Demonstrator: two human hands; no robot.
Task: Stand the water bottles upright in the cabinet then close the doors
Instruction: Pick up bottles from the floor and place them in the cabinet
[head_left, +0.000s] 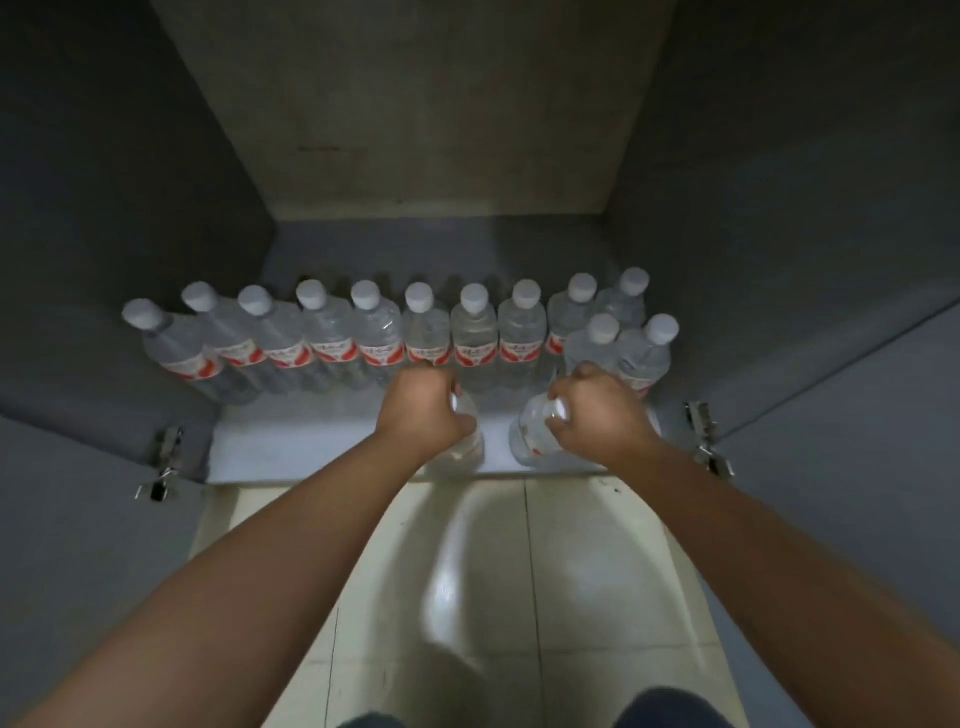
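Observation:
Inside the open cabinet, several clear water bottles (474, 332) with white caps and red labels stand upright in a row along the back of the white shelf (291, 441). Two more bottles (644, 353) stand in front at the right end. My left hand (421, 410) is shut on the neck of a bottle (467, 441) near the shelf's front edge. My right hand (597, 410) is shut on the cap end of another bottle (530, 431), which stands just right of the first. Both held bottles look about upright.
The left door (78, 467) and right door (857, 441) of the grey cabinet hang wide open, with metal hinges (161, 462) at the shelf corners. Pale floor tiles (519, 571) lie below, and my knees show at the bottom edge.

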